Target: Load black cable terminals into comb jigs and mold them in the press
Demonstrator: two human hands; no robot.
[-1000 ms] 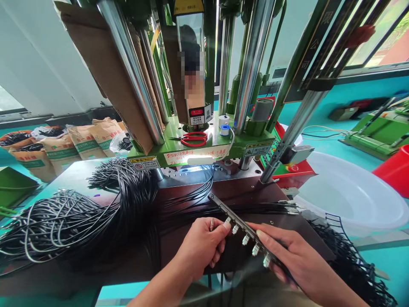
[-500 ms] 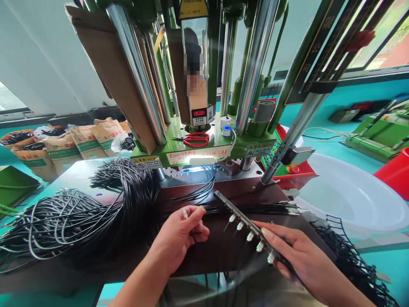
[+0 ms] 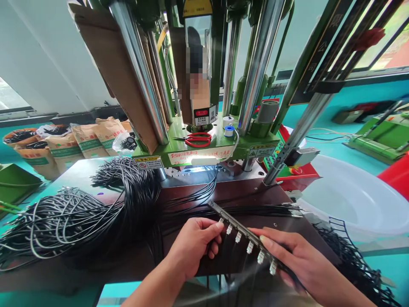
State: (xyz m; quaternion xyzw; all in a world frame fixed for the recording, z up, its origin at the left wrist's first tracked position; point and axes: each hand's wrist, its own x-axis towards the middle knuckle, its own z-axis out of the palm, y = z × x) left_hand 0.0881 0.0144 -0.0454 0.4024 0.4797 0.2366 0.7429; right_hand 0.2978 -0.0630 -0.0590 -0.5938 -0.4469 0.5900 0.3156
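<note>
My right hand (image 3: 297, 260) grips a long dark fixture bar (image 3: 243, 232) that carries several small white-tipped connectors along its edge. My left hand (image 3: 193, 245) is closed in a pinch, its fingertips pressing a black cable's connector end against the bar near its far end. Thin black cables hang from the bar toward me. A big bundle of black cables (image 3: 79, 213) lies to the left on the dark worktable (image 3: 243, 194).
A green vertical press (image 3: 204, 149) with chrome columns stands straight ahead, red scissors (image 3: 198, 140) on its ledge. A white basin (image 3: 348, 196) sits at the right, more finished cables (image 3: 351, 256) beside it. Brown sacks (image 3: 64, 145) line the left.
My left hand drew back to the left with a cable end, then returned to the bar's far end. The bar in my right hand shifted slightly.
</note>
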